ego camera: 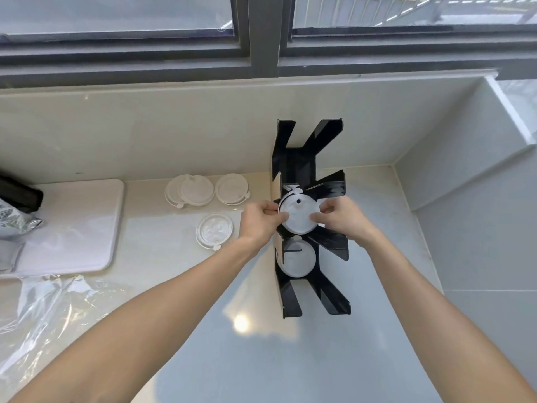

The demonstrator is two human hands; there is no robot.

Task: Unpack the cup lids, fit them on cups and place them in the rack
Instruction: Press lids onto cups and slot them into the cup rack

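A black rack (293,167) stands on the counter against the back wall. A white lidded cup (299,221) sits in its middle slot. My left hand (260,223) pinches the lid's left rim and my right hand (341,218) pinches its right rim. A second lidded cup (297,258) rests in the slot nearer me. Loose lids lie left of the rack: two overlapping lids (190,190), a single lid (232,189), and a clear lid (214,231) closer to me.
A white tray (75,228) lies at the left with a silver foil bag (14,225) at its edge. Torn clear plastic wrap (43,306) is spread over the near left counter. A white wall (465,175) bounds the counter on the right.
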